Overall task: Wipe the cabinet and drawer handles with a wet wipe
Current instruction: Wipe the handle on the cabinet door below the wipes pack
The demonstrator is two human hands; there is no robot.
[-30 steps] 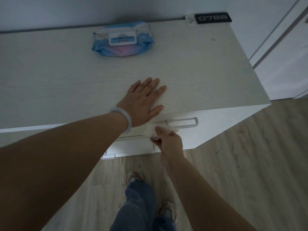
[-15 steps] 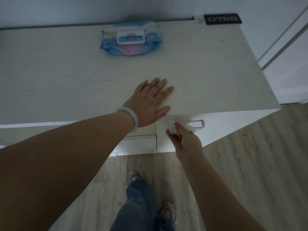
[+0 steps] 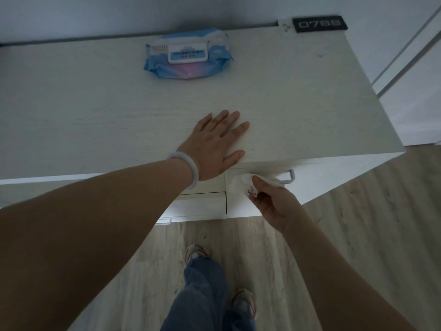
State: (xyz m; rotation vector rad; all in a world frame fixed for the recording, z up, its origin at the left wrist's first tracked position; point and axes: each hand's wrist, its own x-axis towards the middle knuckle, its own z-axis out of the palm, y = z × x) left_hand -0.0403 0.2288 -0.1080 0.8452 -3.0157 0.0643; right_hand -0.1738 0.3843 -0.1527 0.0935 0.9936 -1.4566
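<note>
The left hand (image 3: 214,144) lay flat and spread near the cabinet top's (image 3: 95,111) front edge, likely bracing. The right hand (image 3: 274,201) pinched the wet wipe (image 3: 241,183) around the drawer handle (image 3: 290,177) just below that edge.

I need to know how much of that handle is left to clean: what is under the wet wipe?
The wet wipe, pinched by the right hand, drapes over the metal drawer handle. Only the handle's right end shows; the rest is covered. The left hand lies flat on the cabinet top.
</note>
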